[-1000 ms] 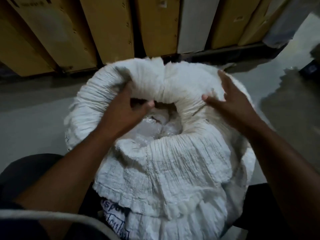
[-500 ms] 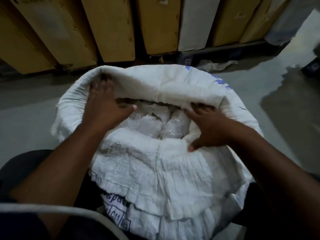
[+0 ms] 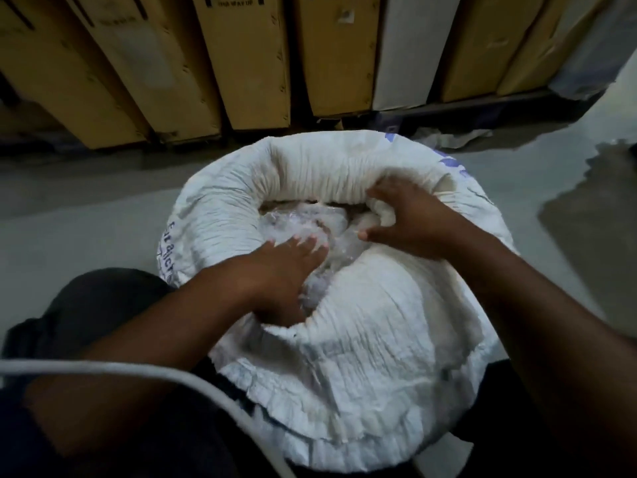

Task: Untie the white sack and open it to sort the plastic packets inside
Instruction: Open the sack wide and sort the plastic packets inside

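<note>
The white woven sack [image 3: 362, 367] stands on the floor between my knees, its mouth rolled down into a thick wrinkled rim. Clear plastic packets [image 3: 303, 222] show in the opening. My left hand [image 3: 279, 274] reaches into the mouth from the near side, fingers spread flat on the packets; whether it grips one is unclear. My right hand [image 3: 410, 219] clutches a bunched fold of the sack's rim at the far right of the opening.
A row of tall brown cardboard boxes [image 3: 251, 60] leans behind the sack, with one white box [image 3: 410, 50] among them. Grey floor [image 3: 79, 215] lies to the left and right. A crumpled white scrap [image 3: 451, 138] lies behind the sack. A white cable [image 3: 144, 370] crosses the bottom left.
My left hand moved from the far left rim down into the opening onto the packets. My right hand shifted up and right to grip the rim. The rim is rolled down further.
</note>
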{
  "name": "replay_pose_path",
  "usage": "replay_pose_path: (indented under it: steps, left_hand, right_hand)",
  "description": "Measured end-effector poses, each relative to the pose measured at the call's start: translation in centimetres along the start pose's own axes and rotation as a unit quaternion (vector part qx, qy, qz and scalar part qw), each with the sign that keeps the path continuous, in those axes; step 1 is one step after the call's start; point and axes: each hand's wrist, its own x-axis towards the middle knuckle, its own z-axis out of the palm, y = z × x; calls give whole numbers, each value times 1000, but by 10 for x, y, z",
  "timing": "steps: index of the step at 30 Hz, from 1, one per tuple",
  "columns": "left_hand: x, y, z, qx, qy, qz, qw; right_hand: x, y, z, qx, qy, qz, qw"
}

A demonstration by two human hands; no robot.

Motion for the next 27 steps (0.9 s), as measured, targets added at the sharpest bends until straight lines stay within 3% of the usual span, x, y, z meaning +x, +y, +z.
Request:
replay_pose_path:
  steps: [4, 8, 11, 15, 19, 22, 24, 27]
  left_hand:
    - [-50, 11, 14, 90, -89, -32, 992]
    - [-107, 31, 20, 116, -128, -31, 985]
    - [-140, 50, 35, 149, 44, 42, 987]
    - [-143, 51, 30, 112, -106, -13, 988]
    - [-106, 45, -12, 62, 65, 76, 993]
    - [-80, 48, -39, 37, 95, 29, 994]
    - [-57, 47, -45, 2, 110, -5, 994]
    - [-32, 20, -29, 4, 141, -70, 987]
  right_hand:
    - [4, 26, 7, -27, -1, 40, 999]
    - [4, 52, -4, 38, 82, 67, 994]
    - [2, 65, -13, 53, 108, 82, 989]
    - [-12, 32, -9, 7, 67, 57, 996]
    - [-30, -21, 0, -41, 85, -59, 994]
    - [-43, -52, 14, 31, 30, -152, 987]
    - [-44, -51, 24, 12, -39, -159, 986]
    - [-42, -34, 20, -53, -119, -89, 987]
